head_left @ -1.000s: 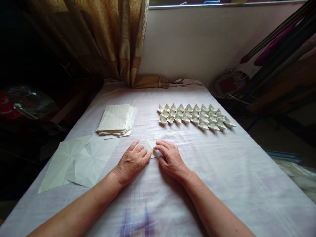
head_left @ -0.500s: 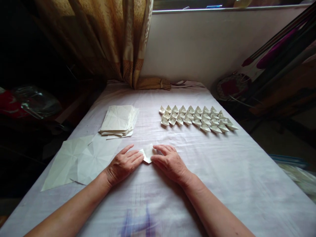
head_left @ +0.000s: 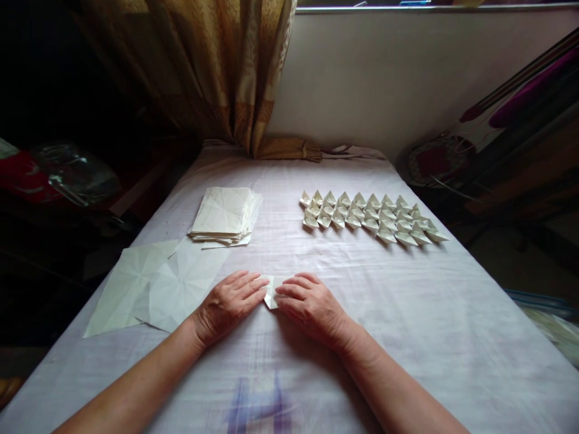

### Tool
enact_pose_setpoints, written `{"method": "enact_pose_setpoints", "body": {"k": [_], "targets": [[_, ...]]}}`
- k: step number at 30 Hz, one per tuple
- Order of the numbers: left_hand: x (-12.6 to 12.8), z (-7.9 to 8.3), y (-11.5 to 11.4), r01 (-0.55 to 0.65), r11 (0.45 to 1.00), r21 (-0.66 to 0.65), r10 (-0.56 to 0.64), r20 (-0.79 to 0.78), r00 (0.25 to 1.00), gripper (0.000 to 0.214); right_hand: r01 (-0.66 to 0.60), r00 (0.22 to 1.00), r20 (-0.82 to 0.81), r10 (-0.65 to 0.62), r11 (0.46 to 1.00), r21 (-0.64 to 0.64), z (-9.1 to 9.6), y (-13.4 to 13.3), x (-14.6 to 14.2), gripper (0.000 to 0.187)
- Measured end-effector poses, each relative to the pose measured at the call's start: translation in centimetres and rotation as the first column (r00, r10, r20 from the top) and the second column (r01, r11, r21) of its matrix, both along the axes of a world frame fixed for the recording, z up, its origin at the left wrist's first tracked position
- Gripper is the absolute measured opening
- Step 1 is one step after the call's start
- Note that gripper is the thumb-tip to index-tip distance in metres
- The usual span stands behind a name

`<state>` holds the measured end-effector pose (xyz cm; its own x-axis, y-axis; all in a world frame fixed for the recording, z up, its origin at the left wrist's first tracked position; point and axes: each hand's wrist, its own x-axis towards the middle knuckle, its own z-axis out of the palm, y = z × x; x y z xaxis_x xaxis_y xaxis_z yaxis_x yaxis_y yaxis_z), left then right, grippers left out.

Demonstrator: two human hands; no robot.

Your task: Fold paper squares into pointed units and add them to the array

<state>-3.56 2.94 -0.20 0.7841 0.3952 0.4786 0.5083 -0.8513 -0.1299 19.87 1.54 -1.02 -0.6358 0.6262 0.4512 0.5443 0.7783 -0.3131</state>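
Observation:
A small piece of folded white paper (head_left: 271, 294) lies on the cloth-covered table between my two hands. My left hand (head_left: 233, 298) holds its left side, fingers together and pressed down on the edge. From the right, my right hand (head_left: 310, 303) grips the other side with its fingertips curled over it. Much of the paper is hidden under the fingers; a pale strip with a pointed lower end shows. Left of my left hand, two creased white paper sheets (head_left: 131, 280) overlap flat on the cloth.
A stack of paper sheets (head_left: 224, 211) stands beyond my left hand. Farther right, several folded paper boat-like pieces (head_left: 371, 216) sit in close rows. A gold curtain (head_left: 253, 78) hangs at the table's far edge, against a pale wall (head_left: 362, 78). The cloth (head_left: 398, 337) has purple-blue stains near me.
My right fingers have moved over the paper's right part, which stood more exposed before. My left fingers now press closer together on the left edge. The view has shifted slightly.

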Motion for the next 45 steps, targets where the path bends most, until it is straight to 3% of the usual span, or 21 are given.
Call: {"method": "enact_pose_setpoints", "body": {"k": [11,14,18,25,45], "targets": [[0.0,-0.2,-3.2,-0.050,0.983,-0.177,0.056,0.027,0.998,0.029,-0.053,0.994,-0.102,0.034,0.979,-0.197,-0.6,-0.2,0.6,0.011],[0.0,-0.8,-3.2,-0.054,0.984,-0.170,0.061,0.039,0.997,0.029,-0.005,0.989,-0.147,-0.032,0.969,-0.247,-0.7,-0.1,0.3,0.012],[0.0,-1.2,-3.2,-0.051,0.985,-0.164,0.060,0.051,0.997,0.031,0.164,0.960,-0.170,-0.225,0.936,-0.310,-0.9,-0.2,-1.0,0.012],[0.0,-1.2,-3.4,-0.058,0.980,-0.191,0.074,0.082,0.994,0.031,0.320,0.903,-0.176,-0.391,0.888,-0.329,-1.1,-0.4,-2.5,0.011],[0.1,-1.1,-3.5,-0.054,0.976,-0.210,0.073,0.080,0.994,0.031,0.389,0.868,-0.157,-0.471,0.842,-0.373,-1.3,-0.4,-3.0,0.012]]}}
